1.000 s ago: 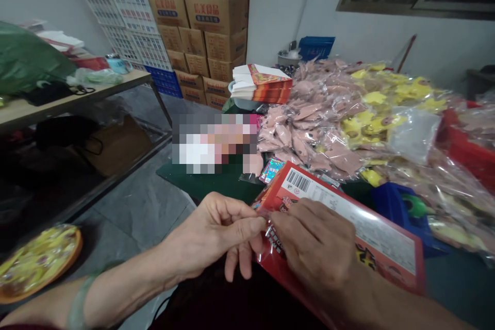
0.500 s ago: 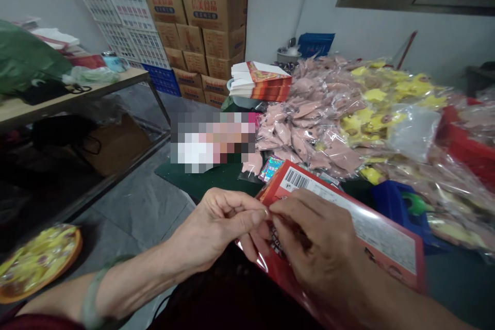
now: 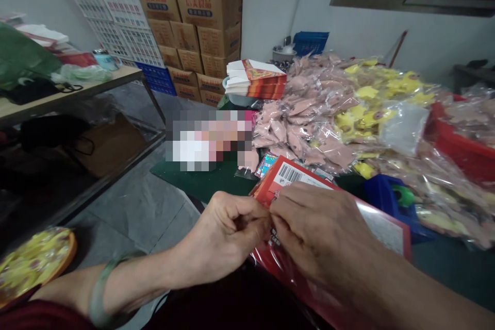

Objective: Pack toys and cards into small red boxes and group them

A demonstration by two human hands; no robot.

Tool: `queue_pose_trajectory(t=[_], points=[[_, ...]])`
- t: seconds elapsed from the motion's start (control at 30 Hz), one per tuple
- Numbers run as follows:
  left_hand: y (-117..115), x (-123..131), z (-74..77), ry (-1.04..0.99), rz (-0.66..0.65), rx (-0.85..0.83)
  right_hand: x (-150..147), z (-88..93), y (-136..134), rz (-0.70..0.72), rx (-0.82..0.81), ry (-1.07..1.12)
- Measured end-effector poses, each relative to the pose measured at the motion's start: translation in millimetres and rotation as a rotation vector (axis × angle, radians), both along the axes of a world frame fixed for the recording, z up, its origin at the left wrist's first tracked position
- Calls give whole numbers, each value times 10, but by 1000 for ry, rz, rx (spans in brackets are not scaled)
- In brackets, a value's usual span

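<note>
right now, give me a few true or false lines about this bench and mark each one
The left hand and right hand meet at an edge of the red box, which is wrapped in clear film. True.
The bangle is on the right wrist. False: the green bangle is on the left wrist.
The barcode is on the side of the red box facing up. True.
The pink packets sit inside a cardboard carton. False: the pink packets lie in a loose heap.
Brown cartons stand stacked against the wall. True.

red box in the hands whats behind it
Beyond the far edge of the red box lie a shiny foil packet and a blue container. The left hand and right hand cover the box's middle, hiding anything directly behind that part.
</note>
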State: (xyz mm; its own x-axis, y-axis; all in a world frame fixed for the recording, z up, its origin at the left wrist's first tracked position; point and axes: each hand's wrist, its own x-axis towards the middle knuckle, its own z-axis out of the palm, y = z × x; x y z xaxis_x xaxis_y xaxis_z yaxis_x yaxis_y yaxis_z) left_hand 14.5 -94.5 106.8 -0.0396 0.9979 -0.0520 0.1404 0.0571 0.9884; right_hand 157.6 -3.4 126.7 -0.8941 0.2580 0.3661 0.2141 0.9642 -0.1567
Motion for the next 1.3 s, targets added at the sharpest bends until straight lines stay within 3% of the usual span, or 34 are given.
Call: queue_pose_trajectory(t=[0.1,0.33,0.53,0.7,0.77,0.9,1.07,1.3], points=[[6,-3,7,-37,5,-3,-39,-36,31,-38,-135,66],[-17,-21,-19,-144,64,-12,-49,-51,158,-202,-662,149],[-80,-29,-57,97,23,208,-26,74,158,-7,-1035,-101],[-91,-28,-53,253,4,330,-56,100,157,-47,-1286,-173],[-88,-30,-58,274,-9,348,-68,102,149,-63,-1293,-190],[-77,-38,-68,259,0,311,-64,106,131,-62,-1091,-91],[-85,-41,-62,224,15,258,-31,113,147,-96,-1277,-59],[-94,-39,-111,278,5,382,-51,97,166,-16,-1251,-182]])
